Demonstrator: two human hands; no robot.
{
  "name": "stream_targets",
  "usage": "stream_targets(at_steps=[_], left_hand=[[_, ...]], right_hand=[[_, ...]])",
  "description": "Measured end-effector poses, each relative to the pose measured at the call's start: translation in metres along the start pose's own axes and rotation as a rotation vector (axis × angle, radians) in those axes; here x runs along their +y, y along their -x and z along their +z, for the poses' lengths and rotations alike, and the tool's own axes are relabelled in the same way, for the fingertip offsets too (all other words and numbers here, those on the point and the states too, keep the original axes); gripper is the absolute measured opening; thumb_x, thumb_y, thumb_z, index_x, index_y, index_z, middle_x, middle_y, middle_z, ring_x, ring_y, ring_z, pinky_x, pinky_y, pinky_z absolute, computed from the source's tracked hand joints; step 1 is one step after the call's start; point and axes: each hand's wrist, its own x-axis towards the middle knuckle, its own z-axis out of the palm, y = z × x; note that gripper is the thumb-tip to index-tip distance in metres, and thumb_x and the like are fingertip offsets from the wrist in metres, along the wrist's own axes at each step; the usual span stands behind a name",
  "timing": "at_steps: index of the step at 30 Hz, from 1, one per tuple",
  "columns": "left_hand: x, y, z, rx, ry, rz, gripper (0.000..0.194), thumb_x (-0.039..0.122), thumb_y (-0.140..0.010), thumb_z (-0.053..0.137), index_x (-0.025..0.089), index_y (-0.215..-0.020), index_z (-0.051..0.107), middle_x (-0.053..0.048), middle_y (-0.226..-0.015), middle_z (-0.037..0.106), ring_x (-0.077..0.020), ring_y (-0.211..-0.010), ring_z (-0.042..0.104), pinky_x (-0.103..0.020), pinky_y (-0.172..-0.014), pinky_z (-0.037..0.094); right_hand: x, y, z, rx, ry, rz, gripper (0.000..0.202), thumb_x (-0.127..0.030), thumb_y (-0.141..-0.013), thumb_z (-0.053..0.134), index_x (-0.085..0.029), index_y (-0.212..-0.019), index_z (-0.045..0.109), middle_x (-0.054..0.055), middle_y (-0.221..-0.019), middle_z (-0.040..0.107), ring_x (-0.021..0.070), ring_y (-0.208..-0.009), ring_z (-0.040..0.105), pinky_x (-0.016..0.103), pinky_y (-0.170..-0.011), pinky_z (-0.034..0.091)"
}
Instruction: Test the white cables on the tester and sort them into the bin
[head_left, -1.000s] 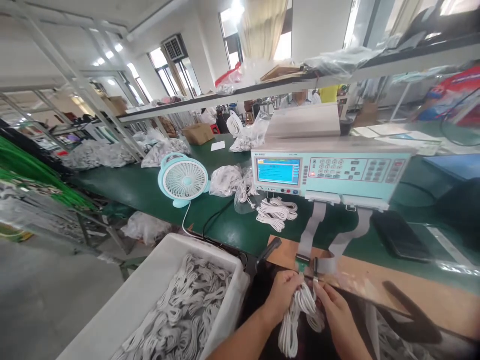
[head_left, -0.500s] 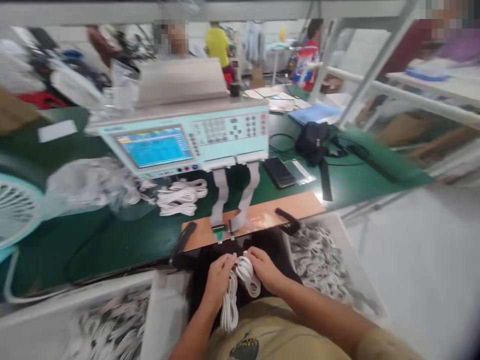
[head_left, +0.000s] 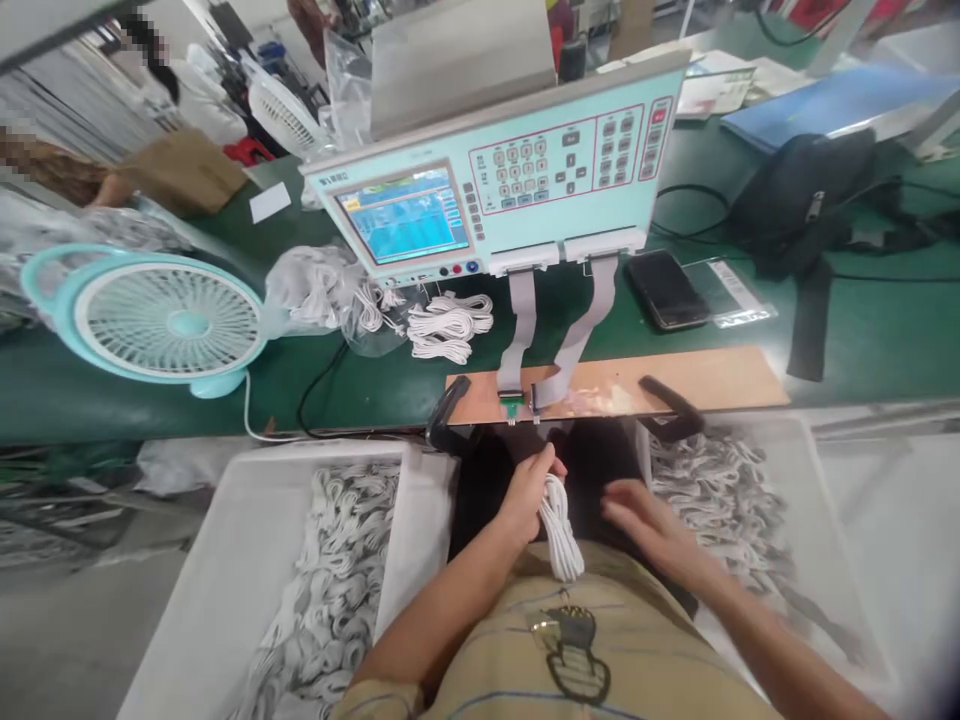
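In the head view, my left hand (head_left: 529, 495) is closed around a coiled white cable (head_left: 561, 530), whose loops hang down in front of my shirt. The upper end of the cable is hidden in my fingers. My right hand (head_left: 641, 515) is apart from it, to the right, slightly blurred, with fingers loosely stretched and no cable visible in them. It is close to the right white bin (head_left: 832, 520), which holds many coiled cables (head_left: 720, 500). Ahead of both hands, two small connectors (head_left: 512, 412) stick out at the edge of a copper-coloured board (head_left: 600, 390).
Two grey ribbon cables (head_left: 523, 320) run from the board to a tester with a screen (head_left: 409, 220). Black clamps (head_left: 448, 410) grip the board. A fan (head_left: 172, 320), bundled white cables (head_left: 450, 325), a phone (head_left: 666, 290) and a black bag (head_left: 787, 200) are on the table. Another cable-filled bin (head_left: 405, 500) stands left.
Both hands were together at two white cable coils. Now my right hand has moved away to the right without a visible coil, while my left hand keeps one. The view has turned left and down.
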Motion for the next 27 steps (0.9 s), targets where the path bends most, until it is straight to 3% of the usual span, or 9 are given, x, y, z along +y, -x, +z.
stream_targets(at_steps=[3, 5, 10, 14, 17, 20, 23, 27], left_hand=[[0.0, 0.01, 0.0, -0.089, -0.029, 0.035, 0.043, 0.056, -0.069, 0.059, 0.014, -0.06, 0.051, 0.005, -0.047, 0.042, -0.0051, -0.04, 0.037, -0.019, -0.04, 0.026], [0.003, 0.017, -0.008, -0.168, -0.016, 0.036, 0.038, 0.052, -0.07, 0.061, 0.015, -0.066, 0.051, 0.005, -0.051, 0.045, -0.0054, -0.042, 0.039, -0.018, -0.04, 0.027], [0.007, 0.028, -0.036, -0.309, 0.085, -0.01, 0.031, 0.033, -0.063, 0.073, 0.015, -0.08, 0.053, 0.0, -0.07, 0.056, -0.0096, -0.056, 0.052, -0.022, -0.052, 0.041], [0.007, 0.029, -0.044, -0.253, 0.156, -0.05, 0.029, 0.028, -0.062, 0.074, 0.013, -0.076, 0.053, 0.001, -0.067, 0.055, -0.009, -0.058, 0.052, -0.022, -0.056, 0.042], [0.008, 0.031, -0.042, -0.216, 0.148, -0.019, 0.026, 0.022, -0.062, 0.074, 0.012, -0.072, 0.054, 0.001, -0.064, 0.055, -0.0074, -0.058, 0.051, -0.02, -0.057, 0.041], [0.008, 0.033, -0.042, -0.228, 0.178, -0.015, 0.021, 0.02, -0.064, 0.071, 0.012, -0.071, 0.054, 0.001, -0.066, 0.056, -0.0079, -0.058, 0.052, -0.021, -0.058, 0.041], [0.008, 0.035, -0.046, -0.262, 0.238, -0.04, 0.017, 0.018, -0.065, 0.068, 0.014, -0.075, 0.055, -0.001, -0.074, 0.058, -0.0104, -0.064, 0.054, -0.024, -0.062, 0.044], [0.008, 0.036, -0.054, -0.36, 0.169, -0.051, 0.02, 0.012, -0.06, 0.068, 0.016, -0.079, 0.061, -0.003, -0.093, 0.059, -0.0148, -0.081, 0.056, -0.028, -0.073, 0.044]], right_hand=[[-0.028, -0.007, 0.054, -0.118, -0.1, -0.088, 0.02, -0.038, -0.082, 0.056, -0.02, -0.091, 0.056, 0.002, -0.079, 0.062, 0.0197, -0.07, 0.056, 0.029, -0.064, 0.044], [-0.037, -0.015, 0.066, -0.093, -0.044, -0.148, 0.018, -0.037, -0.084, 0.055, -0.019, -0.086, 0.057, 0.001, -0.073, 0.059, 0.0177, -0.064, 0.053, 0.027, -0.06, 0.041], [-0.034, -0.028, 0.057, -0.075, 0.191, -0.393, 0.019, -0.03, -0.091, 0.046, -0.019, -0.093, 0.062, 0.005, -0.078, 0.054, 0.0174, -0.07, 0.053, 0.027, -0.063, 0.042], [-0.034, -0.028, 0.056, -0.14, 0.46, -0.575, 0.026, -0.022, -0.093, 0.038, -0.017, -0.113, 0.054, 0.006, -0.081, 0.055, 0.0176, -0.068, 0.054, 0.028, -0.062, 0.044], [-0.04, -0.027, 0.06, -0.117, 0.646, -0.651, 0.027, -0.017, -0.091, 0.037, -0.016, -0.114, 0.053, 0.008, -0.084, 0.057, 0.019, -0.071, 0.054, 0.03, -0.064, 0.044], [-0.043, -0.027, 0.064, 0.028, 0.632, -0.697, 0.019, -0.015, -0.087, 0.042, -0.016, -0.1, 0.055, 0.01, -0.091, 0.057, 0.0204, -0.079, 0.053, 0.032, -0.07, 0.043], [-0.04, -0.028, 0.064, 0.152, 0.604, -0.729, 0.009, -0.017, -0.085, 0.045, -0.016, -0.088, 0.053, 0.006, -0.077, 0.055, 0.0198, -0.068, 0.05, 0.033, -0.064, 0.039], [-0.032, -0.029, 0.062, 0.167, 0.607, -0.708, 0.008, -0.019, -0.089, 0.043, -0.016, -0.09, 0.05, 0.004, -0.071, 0.053, 0.0183, -0.062, 0.047, 0.031, -0.062, 0.035]])
